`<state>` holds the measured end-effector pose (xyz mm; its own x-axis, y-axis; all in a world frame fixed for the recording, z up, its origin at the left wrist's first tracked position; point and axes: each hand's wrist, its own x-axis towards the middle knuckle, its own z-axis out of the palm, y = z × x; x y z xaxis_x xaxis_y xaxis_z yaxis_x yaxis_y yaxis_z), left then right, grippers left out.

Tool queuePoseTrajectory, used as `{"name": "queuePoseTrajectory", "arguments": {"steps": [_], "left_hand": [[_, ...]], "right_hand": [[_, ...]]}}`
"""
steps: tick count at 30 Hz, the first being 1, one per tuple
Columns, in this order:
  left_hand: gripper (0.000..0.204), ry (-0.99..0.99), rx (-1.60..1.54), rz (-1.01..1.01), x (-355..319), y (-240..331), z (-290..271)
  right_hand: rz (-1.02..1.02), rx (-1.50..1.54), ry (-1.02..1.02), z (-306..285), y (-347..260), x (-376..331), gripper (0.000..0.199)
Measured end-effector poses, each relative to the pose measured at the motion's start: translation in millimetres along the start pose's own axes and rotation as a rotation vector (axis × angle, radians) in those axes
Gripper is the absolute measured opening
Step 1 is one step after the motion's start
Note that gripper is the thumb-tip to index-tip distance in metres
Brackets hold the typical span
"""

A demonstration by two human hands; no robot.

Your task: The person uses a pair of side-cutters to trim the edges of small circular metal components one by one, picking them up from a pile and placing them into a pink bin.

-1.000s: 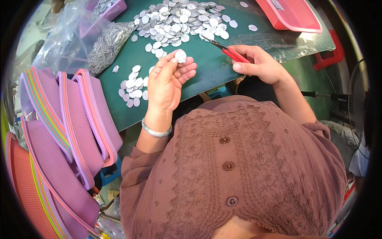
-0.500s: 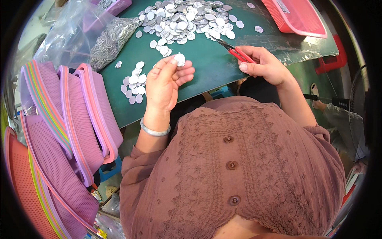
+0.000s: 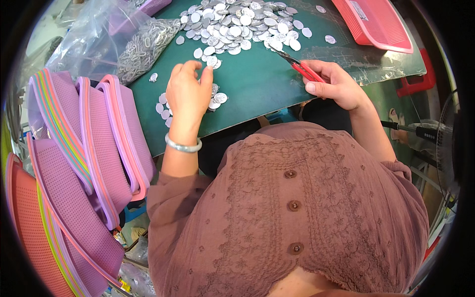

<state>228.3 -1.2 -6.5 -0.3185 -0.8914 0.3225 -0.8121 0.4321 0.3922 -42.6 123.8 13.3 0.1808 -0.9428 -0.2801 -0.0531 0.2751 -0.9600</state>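
My left hand (image 3: 189, 91), a pale bangle (image 3: 183, 144) at its wrist, hovers over a small group of silvery oval medals (image 3: 164, 108) on the green table. Its thumb and fingers are apart, and I see nothing between them. Several medals (image 3: 221, 98) show right of the palm; the hand covers others. Farther off lies a large heap of the same medals (image 3: 235, 30). My right hand (image 3: 339, 86) is closed round the red handles of pliers (image 3: 309, 72). Their dark jaws point up and left, at the heap's near right edge.
A clear bag of small metal links (image 3: 143, 49) lies at the table's left. Stacked purple and pink plastic baskets (image 3: 106, 143) stand beside the table. A pink basket (image 3: 378, 24) sits at the far right. The green table's front edge (image 3: 237, 126) runs close to my body.
My left hand has moved left and turned over; the medal it held up is no longer seen in its fingers. My right hand keeps the pliers in nearly the same place.
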Motion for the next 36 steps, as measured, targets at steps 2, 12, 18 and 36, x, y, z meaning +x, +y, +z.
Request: {"name": "queuePoseTrajectory", "arguments": {"steps": [2, 12, 18, 36], "left_hand": [[0.027, -0.053, 0.035, -0.013, 10, 1, 7], [0.02, -0.152, -0.095, -0.157, 20, 0, 16], [0.014, -0.321, -0.787, -0.349, 18, 6, 14], [0.007, -0.576, -0.816, 0.019, 103, 140, 72]], "right_hand": [[0.001, 0.007, -0.004, 0, -1, 0, 0.057], [0.006, 0.013, -0.011, 0, -1, -1, 0.057], [-0.004, 0.035, -0.017, 0, 2, -1, 0.058], [-0.202, 0.087, 0.105, -46, 21, -47, 0.062]]}}
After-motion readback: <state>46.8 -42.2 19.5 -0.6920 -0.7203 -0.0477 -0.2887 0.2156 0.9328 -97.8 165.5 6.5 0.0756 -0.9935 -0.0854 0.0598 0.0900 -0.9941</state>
